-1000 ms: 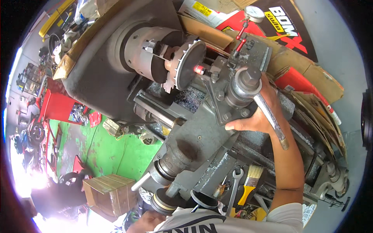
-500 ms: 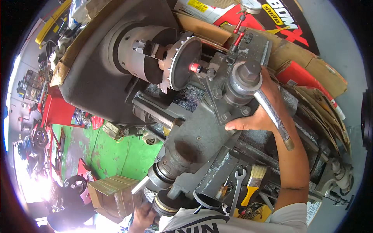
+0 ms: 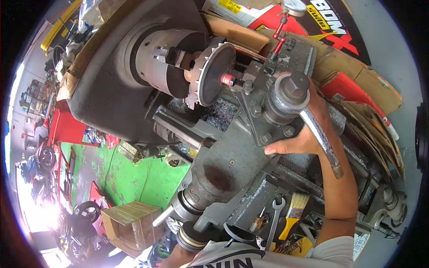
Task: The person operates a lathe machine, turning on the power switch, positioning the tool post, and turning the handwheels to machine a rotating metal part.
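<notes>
My right hand (image 3: 304, 143) wraps round the base of the lathe's tool post (image 3: 288, 100), thumb pressed along the near side and fingers mostly hidden behind it. The post's clamp lever (image 3: 319, 140) slopes down over that hand. At the lower edge my left hand (image 3: 175, 258) is closed at a dark handwheel (image 3: 193, 236) with a pale ring, its fingers largely hidden. Held in the chuck (image 3: 163, 58) is a round metal part (image 3: 217, 73) with a toothed rim and dark face. A red-banded tip (image 3: 228, 79) from the tool post side points at that face, close to it.
A dial gauge (image 3: 293, 6) on a red-jointed arm stands behind the tool post. Metal chips (image 3: 219, 114) lie below the chuck. Near my body are an open-ended wrench (image 3: 275, 221) and a yellow-handled brush (image 3: 295, 212). Flattened cardboard (image 3: 357, 85) lines the right side; a box (image 3: 129, 225) stands lower left.
The tool post, slide and dial gauge have shifted slightly right and down, my right hand with them. My left hand has moved right, further behind the handwheel.
</notes>
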The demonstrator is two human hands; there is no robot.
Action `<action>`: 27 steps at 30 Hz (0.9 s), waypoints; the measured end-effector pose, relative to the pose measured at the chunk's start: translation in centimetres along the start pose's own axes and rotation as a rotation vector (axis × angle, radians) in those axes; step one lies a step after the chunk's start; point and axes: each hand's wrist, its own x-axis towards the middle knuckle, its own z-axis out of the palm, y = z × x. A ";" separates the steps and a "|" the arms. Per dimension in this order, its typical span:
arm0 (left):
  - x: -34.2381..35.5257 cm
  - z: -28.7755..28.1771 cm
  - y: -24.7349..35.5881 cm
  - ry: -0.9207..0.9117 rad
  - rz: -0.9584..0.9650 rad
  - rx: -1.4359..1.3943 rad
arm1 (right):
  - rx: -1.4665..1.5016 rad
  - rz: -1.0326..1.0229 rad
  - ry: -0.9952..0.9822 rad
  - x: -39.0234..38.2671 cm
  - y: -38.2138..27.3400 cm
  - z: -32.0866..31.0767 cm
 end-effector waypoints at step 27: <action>-4.7 -4.3 3.8 -0.050 -0.253 -0.289 | -0.071 0.020 -0.011 -0.1 -0.3 -0.1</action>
